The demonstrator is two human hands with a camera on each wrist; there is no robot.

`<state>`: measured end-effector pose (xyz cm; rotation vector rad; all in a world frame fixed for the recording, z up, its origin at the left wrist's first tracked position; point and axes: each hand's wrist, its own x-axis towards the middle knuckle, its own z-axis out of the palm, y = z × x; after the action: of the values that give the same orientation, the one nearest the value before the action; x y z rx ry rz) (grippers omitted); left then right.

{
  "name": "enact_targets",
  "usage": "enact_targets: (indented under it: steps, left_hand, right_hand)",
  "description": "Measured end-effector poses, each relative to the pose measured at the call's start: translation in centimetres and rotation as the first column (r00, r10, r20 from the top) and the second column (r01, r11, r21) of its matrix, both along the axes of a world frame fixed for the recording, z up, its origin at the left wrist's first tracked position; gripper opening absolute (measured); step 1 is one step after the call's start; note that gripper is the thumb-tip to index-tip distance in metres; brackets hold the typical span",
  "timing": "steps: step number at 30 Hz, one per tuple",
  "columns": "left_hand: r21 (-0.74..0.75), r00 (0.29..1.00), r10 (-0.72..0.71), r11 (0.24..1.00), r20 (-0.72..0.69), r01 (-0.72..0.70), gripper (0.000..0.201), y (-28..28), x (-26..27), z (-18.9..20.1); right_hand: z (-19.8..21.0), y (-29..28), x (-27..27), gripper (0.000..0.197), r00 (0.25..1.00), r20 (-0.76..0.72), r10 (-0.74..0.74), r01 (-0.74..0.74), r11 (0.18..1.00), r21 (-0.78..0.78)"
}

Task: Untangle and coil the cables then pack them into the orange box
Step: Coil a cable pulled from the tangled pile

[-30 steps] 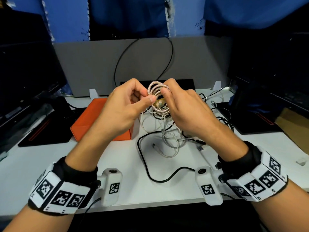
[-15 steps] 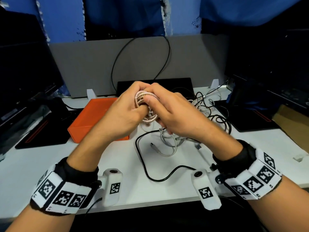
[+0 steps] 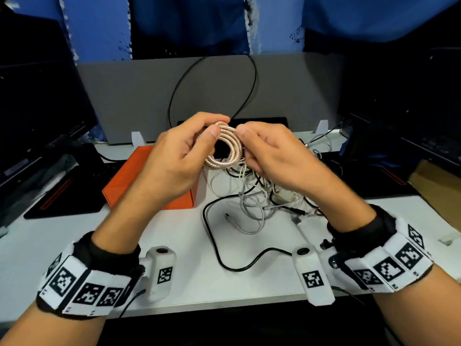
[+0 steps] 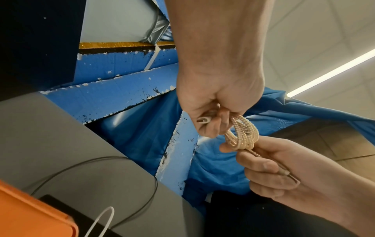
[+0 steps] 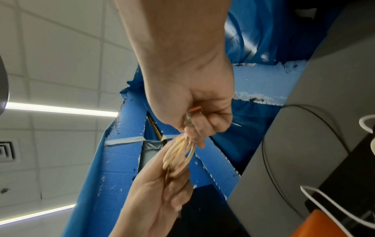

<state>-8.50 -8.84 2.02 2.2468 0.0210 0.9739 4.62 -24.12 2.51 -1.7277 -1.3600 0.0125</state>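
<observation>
A pink-beige spiral-wrapped cable (image 3: 230,148) is wound into a small coil and held up above the desk between both hands. My left hand (image 3: 189,151) pinches the coil's left side with thumb on top. My right hand (image 3: 264,151) grips its right side. In the left wrist view the coil (image 4: 243,133) runs from my left fingers to the right hand, and a white plug end (image 4: 202,120) sits in my left palm. The right wrist view shows the coil (image 5: 178,154) edge-on. The orange box (image 3: 129,181) lies shut on the desk, left of a tangle of white and black cables (image 3: 262,196).
A black cable (image 3: 217,248) loops across the white desk (image 3: 74,236) toward me. Dark mats lie at the left (image 3: 64,198) and right (image 3: 384,181). A grey partition (image 3: 139,96) stands behind, with dark monitors on both sides.
The hands have lifted and drawn slightly apart, so the coil now faces me as an open ring. Before it was bunched between close fingers.
</observation>
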Motion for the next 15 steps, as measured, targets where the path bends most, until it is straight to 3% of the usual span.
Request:
enact_targets:
  steps: [2, 7, 9, 12, 15]
  left_hand:
    - [-0.061, 1.0, -0.027, 0.998, 0.0, 0.027, 0.026, 0.5, -0.3, 0.4]
    - [-0.196, 0.987, -0.157, 0.967, 0.038, 0.161, 0.028, -0.2, -0.3, 0.6]
    - [-0.219, 0.981, -0.184, 0.957, 0.058, 0.192, 0.028, -0.5, -0.1, 0.4]
    - [-0.239, 0.977, -0.203, 0.948, 0.063, 0.212, 0.026, -0.7, 0.1, 0.2]
    - [-0.22, 0.971, -0.234, 0.946, 0.044, 0.238, 0.025, -0.9, 0.0, 0.1]
  right_hand:
    - [0.5, -0.7, 0.9, 0.031, 0.999, -0.016, 0.034, -0.034, 0.999, 0.019]
    - [0.7, -1.3, 1.2, 0.019, 0.977, 0.214, 0.003, 0.017, 0.996, -0.092]
    - [0.2, -0.7, 1.1, 0.015, 0.981, 0.19, -0.026, 0.036, 0.998, -0.046]
    - [-0.1, 0.1, 1.0, 0.014, 0.997, -0.058, -0.041, 0.048, 0.99, 0.135]
    - [-0.3, 0.7, 0.2, 0.016, 0.905, -0.416, 0.093, 0.046, 0.949, 0.312]
